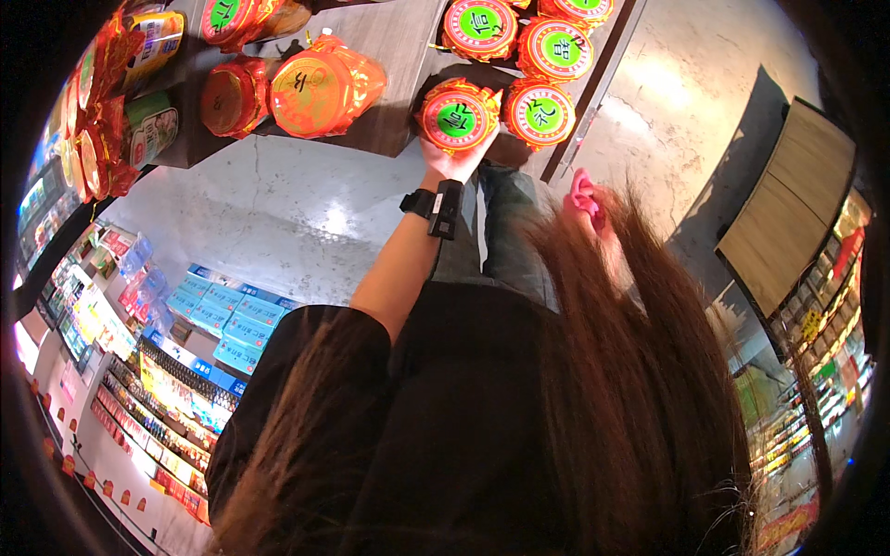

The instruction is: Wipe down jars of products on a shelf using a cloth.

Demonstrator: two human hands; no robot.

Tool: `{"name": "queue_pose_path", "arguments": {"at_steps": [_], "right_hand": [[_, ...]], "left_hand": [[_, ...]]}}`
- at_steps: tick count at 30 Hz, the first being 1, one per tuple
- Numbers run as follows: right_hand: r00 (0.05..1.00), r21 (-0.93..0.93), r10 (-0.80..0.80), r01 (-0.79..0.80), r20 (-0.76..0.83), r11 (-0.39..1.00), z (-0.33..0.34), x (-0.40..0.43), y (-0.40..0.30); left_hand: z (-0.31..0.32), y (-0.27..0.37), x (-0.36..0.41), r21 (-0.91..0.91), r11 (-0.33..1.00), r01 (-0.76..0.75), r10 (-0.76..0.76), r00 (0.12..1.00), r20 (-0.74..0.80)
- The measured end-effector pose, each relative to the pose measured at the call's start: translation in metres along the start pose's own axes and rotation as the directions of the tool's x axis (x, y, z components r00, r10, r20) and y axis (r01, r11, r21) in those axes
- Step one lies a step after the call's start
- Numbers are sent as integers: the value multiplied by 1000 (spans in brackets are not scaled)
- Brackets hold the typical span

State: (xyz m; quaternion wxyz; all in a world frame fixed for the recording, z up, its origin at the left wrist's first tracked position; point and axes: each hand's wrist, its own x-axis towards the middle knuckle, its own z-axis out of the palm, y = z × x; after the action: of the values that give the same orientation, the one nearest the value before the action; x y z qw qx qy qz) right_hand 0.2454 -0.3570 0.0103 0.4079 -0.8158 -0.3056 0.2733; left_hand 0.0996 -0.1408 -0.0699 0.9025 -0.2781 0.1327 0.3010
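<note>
Near the shelf's front edge, my left hand [455, 161] is around the near side of a round container [457, 119], partly hidden under it. The container has a red-and-gold wrapper and a green lid label bearing writing. Beside it on the right stands a similar green-topped container [540, 115], with another one [555, 50] behind that. My right hand [587, 201] is lower, right of the shelf corner, with its visible fingers curled. Long hair covers part of that hand, and I see nothing in it.
The dark wooden display shelf [400, 66] ends at a metal-edged corner on the right. Larger orange-wrapped jars [309, 90] stand to the left. Blue cartons [240, 316] are stacked at lower left. A wood-topped counter [789, 208] stands across the concrete floor [660, 83].
</note>
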Motion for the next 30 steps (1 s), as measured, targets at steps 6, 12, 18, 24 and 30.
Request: {"name": "queue_pose_path", "arguments": {"at_steps": [6,12,18,24,30], "right_hand": [[984,-37,-156,154,-81,987,45,64,-41],[919,-331,-387,389,76,860,68,82,-61],[928,-302,-368,367,56,880,52,80,-44],[917,-319,-398,385,28,866,76,97,-59],[914,-189,-405,401,18,896,55,72,-33]], "left_hand": [[6,6,9,119,989,-92,102,991,-82],[1,1,10,670,673,-313,377,925,53],[-4,-8,1,418,907,-41,154,958,-241],[-20,-45,6,527,831,179,-7,950,-312],[14,-66,21,686,708,167,26,965,-261]]}}
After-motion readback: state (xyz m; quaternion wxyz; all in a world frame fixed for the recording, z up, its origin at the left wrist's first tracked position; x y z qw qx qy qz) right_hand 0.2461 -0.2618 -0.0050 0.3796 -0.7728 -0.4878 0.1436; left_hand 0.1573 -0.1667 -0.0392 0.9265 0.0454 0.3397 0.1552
